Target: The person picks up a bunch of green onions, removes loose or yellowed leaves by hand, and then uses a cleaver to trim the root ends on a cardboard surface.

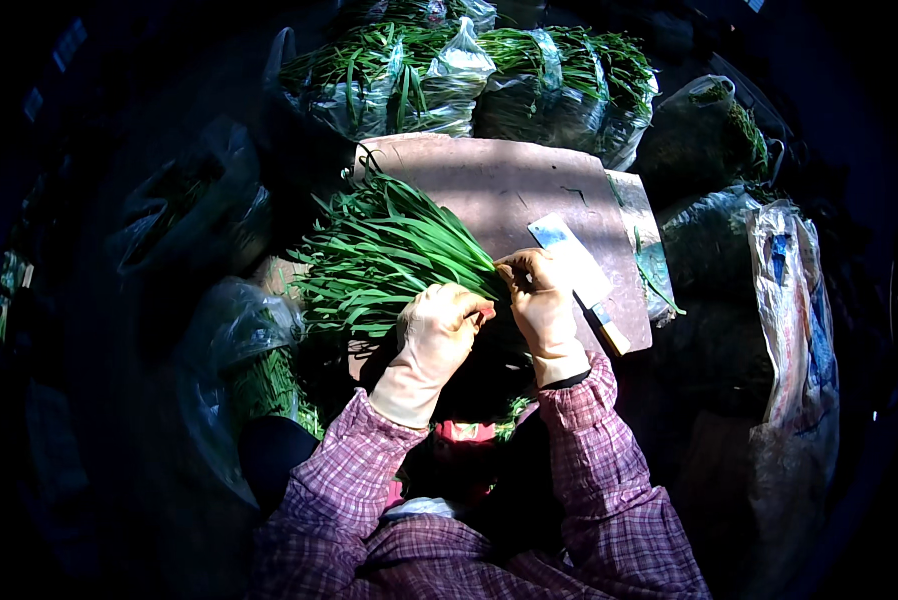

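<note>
A loose bunch of garlic chives (394, 250), long flat green leaves, lies on the left part of a pinkish board (479, 165), its leaf ends fanning out to the left. My right hand (544, 310), in a pale glove, has its fingertips pinched at the bunch's narrow stem end; the exact grip is partly hidden. Just below the leaves is my left hand (431, 340), also gloved, with thumb and fingers drawn together. Whatever they hold, if anything, is too small to name. To the right of my right hand, a cleaver (576, 262) rests flat on the board, handle toward me.
Plastic-wrapped bundles of greens (559, 85) stand beyond the board. Another clear bag (244, 325) with greens sits at the left. On the right are a dark bag of greens (704, 125) and a crumpled whitish sack (784, 310). The surroundings are in deep shadow.
</note>
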`<state>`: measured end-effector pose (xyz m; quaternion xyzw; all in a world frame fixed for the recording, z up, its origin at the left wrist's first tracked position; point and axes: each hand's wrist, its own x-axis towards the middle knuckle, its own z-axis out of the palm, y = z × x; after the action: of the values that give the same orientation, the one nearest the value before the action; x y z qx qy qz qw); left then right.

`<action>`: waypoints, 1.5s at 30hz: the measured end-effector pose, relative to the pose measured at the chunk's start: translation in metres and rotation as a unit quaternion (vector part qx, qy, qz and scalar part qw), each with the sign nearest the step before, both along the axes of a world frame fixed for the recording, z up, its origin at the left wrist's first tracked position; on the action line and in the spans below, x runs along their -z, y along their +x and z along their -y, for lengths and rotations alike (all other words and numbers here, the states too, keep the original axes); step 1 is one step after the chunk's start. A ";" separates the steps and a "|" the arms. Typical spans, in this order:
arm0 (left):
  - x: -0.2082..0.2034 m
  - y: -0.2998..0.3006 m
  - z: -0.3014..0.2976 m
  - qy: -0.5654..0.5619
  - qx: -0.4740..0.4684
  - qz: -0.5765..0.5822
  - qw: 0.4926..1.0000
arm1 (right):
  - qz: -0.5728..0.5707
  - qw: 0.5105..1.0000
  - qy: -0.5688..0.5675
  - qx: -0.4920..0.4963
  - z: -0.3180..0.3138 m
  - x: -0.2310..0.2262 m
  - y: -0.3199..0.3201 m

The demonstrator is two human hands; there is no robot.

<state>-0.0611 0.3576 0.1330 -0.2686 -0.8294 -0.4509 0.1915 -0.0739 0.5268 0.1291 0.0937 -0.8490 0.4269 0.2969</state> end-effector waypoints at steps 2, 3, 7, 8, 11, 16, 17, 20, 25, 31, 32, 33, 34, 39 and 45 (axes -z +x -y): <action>-0.011 -0.007 0.001 -0.037 -0.002 -0.069 0.997 | -0.007 1.000 -0.008 -0.012 -0.001 -0.003 -0.001; -0.012 -0.014 0.001 -0.036 0.004 -0.112 0.993 | 0.003 1.000 -0.025 -0.018 -0.002 -0.003 0.000; -0.002 -0.051 -0.003 0.006 0.113 -0.108 0.988 | 0.041 0.997 -0.047 -0.038 -0.002 0.000 0.003; -0.003 -0.047 -0.005 0.011 0.105 0.031 0.994 | 0.062 0.996 -0.047 -0.040 -0.004 -0.002 0.005; 0.014 -0.048 -0.010 -0.038 0.041 0.124 0.991 | 0.214 0.969 -0.115 -0.049 -0.012 -0.002 0.004; 0.010 -0.049 -0.013 -0.068 0.029 0.161 0.984 | 0.238 0.968 -0.062 -0.045 -0.013 -0.005 0.000; 0.010 -0.049 -0.013 -0.069 0.027 0.168 0.983 | 0.232 0.972 -0.013 -0.030 -0.013 -0.003 -0.004; 0.011 -0.048 -0.017 -0.047 0.015 0.181 0.982 | 0.219 0.970 -0.108 0.003 -0.011 0.002 -0.006; 0.030 -0.054 -0.018 0.044 0.066 0.083 0.993 | 0.136 0.980 -0.146 0.013 -0.010 0.012 -0.010; 0.009 -0.053 -0.014 0.104 0.095 -0.060 0.988 | 0.010 0.999 -0.050 0.009 -0.008 -0.015 0.004; 0.004 -0.051 -0.022 0.115 0.101 -0.027 0.988 | -0.021 1.000 0.003 -0.004 -0.013 -0.031 0.008; 0.002 -0.052 -0.028 0.133 0.109 -0.008 0.985 | -0.038 0.999 0.011 -0.007 -0.014 -0.036 0.012; 0.001 -0.053 -0.029 0.136 0.100 -0.006 0.986 | -0.042 0.999 0.011 -0.009 -0.010 -0.041 0.015; 0.017 -0.054 -0.022 0.192 0.083 0.192 0.959 | -0.019 0.997 -0.033 -0.073 0.005 -0.021 0.012; -0.028 -0.071 -0.032 -0.089 0.104 0.196 0.971 | -0.104 0.981 0.165 -0.023 -0.008 -0.034 0.010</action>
<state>-0.1317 0.3896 0.1609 -0.2757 -0.8550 -0.4368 -0.0476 -0.0641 0.5351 0.1628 0.2047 -0.8700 0.2756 0.3539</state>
